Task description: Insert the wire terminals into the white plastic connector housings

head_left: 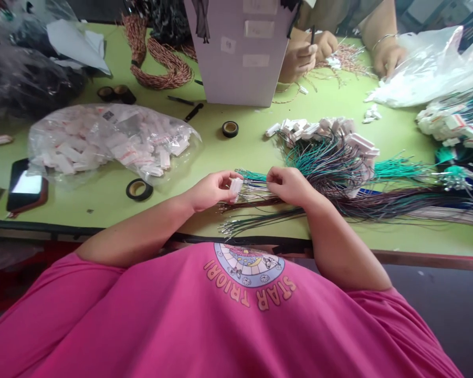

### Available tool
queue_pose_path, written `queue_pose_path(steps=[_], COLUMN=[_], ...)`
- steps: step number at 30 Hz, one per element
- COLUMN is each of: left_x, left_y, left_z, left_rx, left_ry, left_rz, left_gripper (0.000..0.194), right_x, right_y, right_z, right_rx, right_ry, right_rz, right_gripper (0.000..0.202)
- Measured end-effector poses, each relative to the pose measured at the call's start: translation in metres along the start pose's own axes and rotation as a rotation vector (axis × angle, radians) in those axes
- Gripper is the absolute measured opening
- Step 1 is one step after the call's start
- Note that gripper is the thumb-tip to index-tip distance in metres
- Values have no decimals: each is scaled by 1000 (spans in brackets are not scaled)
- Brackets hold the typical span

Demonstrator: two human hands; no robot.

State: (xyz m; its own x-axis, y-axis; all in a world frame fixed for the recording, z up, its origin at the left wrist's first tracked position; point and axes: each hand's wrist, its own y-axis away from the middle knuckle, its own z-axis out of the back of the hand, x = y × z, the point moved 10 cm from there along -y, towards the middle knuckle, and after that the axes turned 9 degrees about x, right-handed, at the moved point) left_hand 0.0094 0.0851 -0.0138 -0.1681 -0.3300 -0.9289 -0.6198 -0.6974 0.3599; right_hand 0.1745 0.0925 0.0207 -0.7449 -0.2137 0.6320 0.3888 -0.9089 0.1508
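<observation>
Between the thumb and fingers of my left hand (214, 190) is a white plastic connector housing (236, 188). My right hand (288, 185) is closed in a pinch to the right of it, over thin wires that run between the two hands; the pinched fingertips are partly hidden. Beneath both hands lie loose bundles of green, white and dark wires (255, 195) with bare metal terminals at their left ends. Beyond my right hand is a heap of wires (318, 155) fitted with white connector housings (299, 128).
A clear bag of white housings (110, 139) lies at left, near a phone (27, 185) and black tape rolls (139, 189). A grey box (242, 58) stands at the back. A co-worker's hands (309, 52) handle twisted wires beside a white plastic bag (421, 68).
</observation>
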Motion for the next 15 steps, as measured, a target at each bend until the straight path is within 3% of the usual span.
queue_pose_path(steps=[5,10,12,15], left_x=[-22,-27,-20,-3], left_y=[-2,-21,-29,-37], left_z=[3,-4,-13,-24], left_rx=[-4,-18,11,71], left_ry=[-141,-52,36,155], left_rz=[-9,-14,-16,-4], left_gripper=[44,51,53,54], right_x=[2,-1,3,15], right_y=[5,14,15,12], right_z=[14,35,34,17], right_rx=[-108,-289,-285,-158], right_ry=[-102,-161,-173,-177], right_rz=[44,24,44,99], right_gripper=[22,18,19,26])
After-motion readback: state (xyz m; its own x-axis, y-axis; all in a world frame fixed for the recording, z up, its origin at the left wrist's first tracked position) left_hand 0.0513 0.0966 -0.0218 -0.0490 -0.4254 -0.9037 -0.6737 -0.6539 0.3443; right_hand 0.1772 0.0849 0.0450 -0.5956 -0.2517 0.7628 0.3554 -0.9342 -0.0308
